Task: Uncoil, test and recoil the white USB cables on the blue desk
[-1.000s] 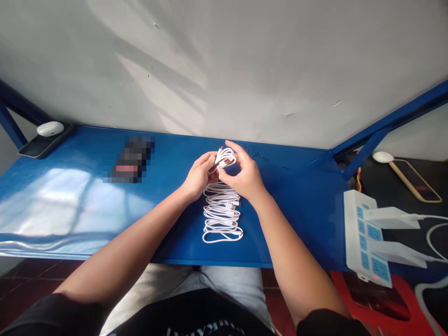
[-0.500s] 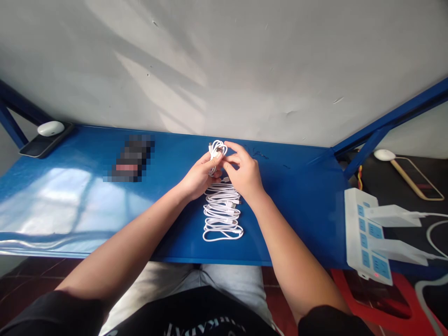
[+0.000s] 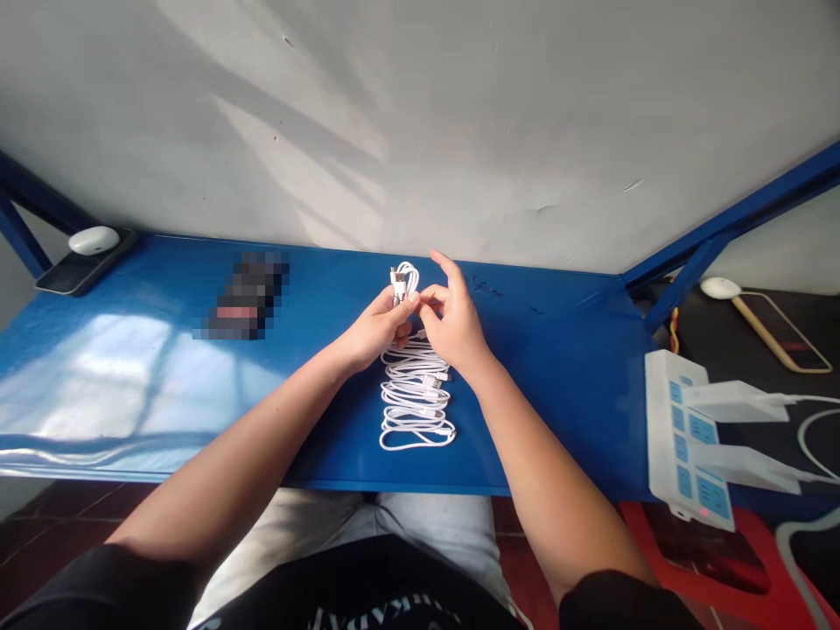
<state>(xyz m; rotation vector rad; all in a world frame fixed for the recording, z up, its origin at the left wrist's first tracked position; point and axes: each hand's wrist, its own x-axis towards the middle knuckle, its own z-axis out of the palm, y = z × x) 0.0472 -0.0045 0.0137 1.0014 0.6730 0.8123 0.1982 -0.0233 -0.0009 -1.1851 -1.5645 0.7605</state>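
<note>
Head view: row of white cable coils [image 3: 431, 381] on blue bench [image 3: 557, 394], one more coil [image 3: 400, 288] held up past the far end.
Row's coils touch or overlap, connectors mostly at the right side, probably to keep the strip compact and within reach. Left hand [image 3: 382, 327] pinches the raised coil, likely so its loops stay bunched. Right hand [image 3: 456, 324] just beside it, thumb and fingertips close together; can't tell if gripping anything. Gray wall [image 3: 459, 131] behind.

Power strip [image 3: 670, 448] — white; grey wall [image 3: 459, 131]
</note>
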